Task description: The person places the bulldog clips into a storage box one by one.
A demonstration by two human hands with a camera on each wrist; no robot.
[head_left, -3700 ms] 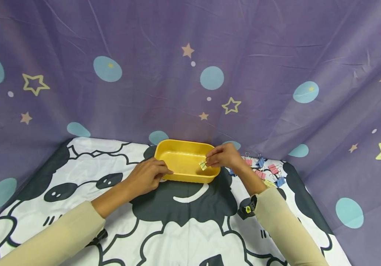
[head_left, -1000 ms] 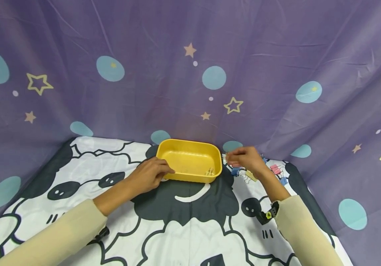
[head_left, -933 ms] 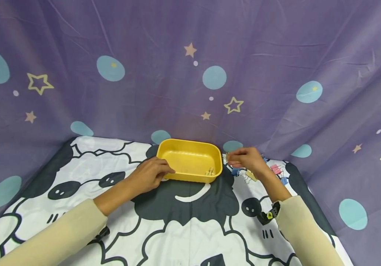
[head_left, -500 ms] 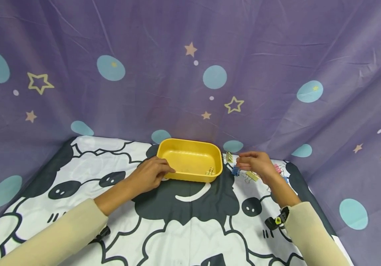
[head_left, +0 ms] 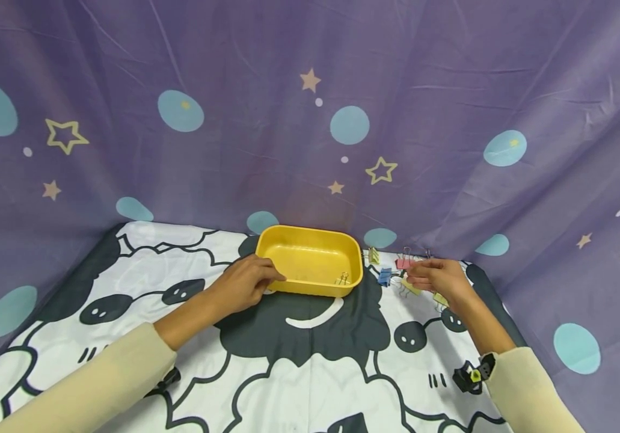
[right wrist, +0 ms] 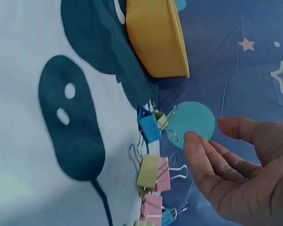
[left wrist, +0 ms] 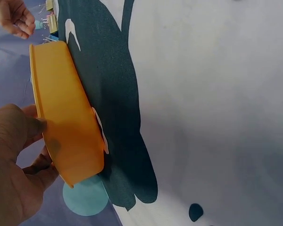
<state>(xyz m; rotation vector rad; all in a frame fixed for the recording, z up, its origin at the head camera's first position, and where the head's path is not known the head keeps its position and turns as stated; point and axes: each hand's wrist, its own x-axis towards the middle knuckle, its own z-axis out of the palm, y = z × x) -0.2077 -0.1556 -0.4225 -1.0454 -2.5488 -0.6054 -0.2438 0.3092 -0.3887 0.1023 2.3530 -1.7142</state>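
Note:
My left hand [head_left: 245, 281] pinches the near-left rim of a yellow plastic tray [head_left: 301, 288]; the left wrist view shows thumb and fingers on either side of the rim. Inside the tray's near right corner lies a binder clip [head_left: 343, 279], its wire handles visible. To the right, my right hand [head_left: 442, 279] hovers over loose binder clips, with a gap between thumb and fingers and nothing held. Closest to it are a pink clip [head_left: 404, 263] and a yellow clip [head_left: 410, 287]. A blue clip [right wrist: 149, 126] lies nearer the tray. The hand hides some clips behind it.
Another yellow clip [head_left: 373, 256] sits just right of the tray, and one more yellow clip [head_left: 441, 299] lies below the right wrist. A sheep-print cloth [head_left: 310, 391] covers the table. A purple curtain [head_left: 234, 120] rises directly behind the tray.
The right hand, earlier holding a yellow binder clip over the tray, has let it go inside. It has since moved right, uncovering several clips. The left hand stays on the rim.

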